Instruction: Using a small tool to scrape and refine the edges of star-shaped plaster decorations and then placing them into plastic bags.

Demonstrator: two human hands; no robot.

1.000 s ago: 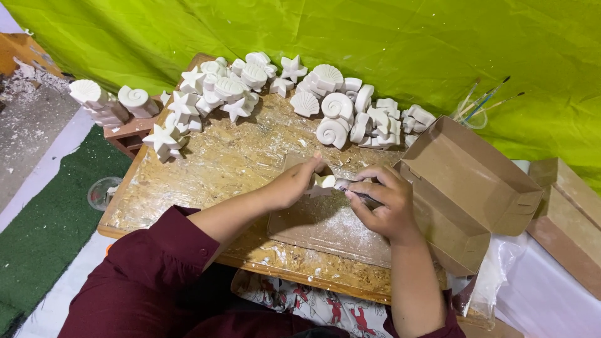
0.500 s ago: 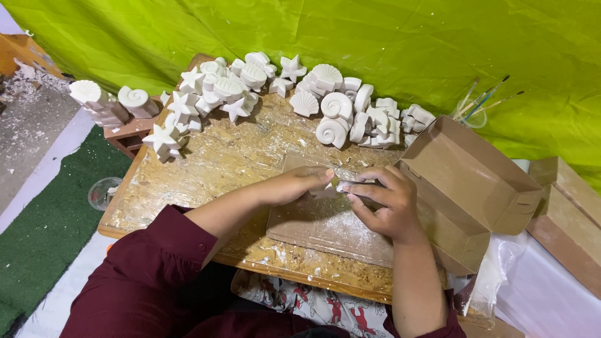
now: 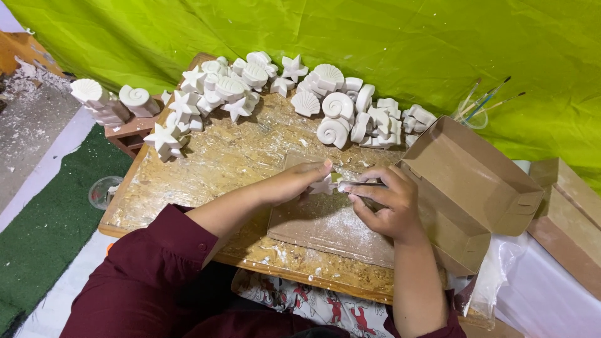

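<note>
Two bare hands meet over a dusty brown cardboard sheet (image 3: 325,225). The left hand (image 3: 300,181) pinches one small white plaster star (image 3: 323,185) between its fingertips, just above the sheet. The right hand (image 3: 385,203) is closed around a thin metal tool (image 3: 358,184) whose tip touches the star. Roughly thirty white plaster shells and stars (image 3: 325,100) are heaped at the far edge (too crowded to count exactly). One open cardboard box (image 3: 466,181) stands to the right. The chipboard tabletop (image 3: 206,163) is dusted with powder, and a green cloth backdrop (image 3: 388,44) hangs behind it.
</note>
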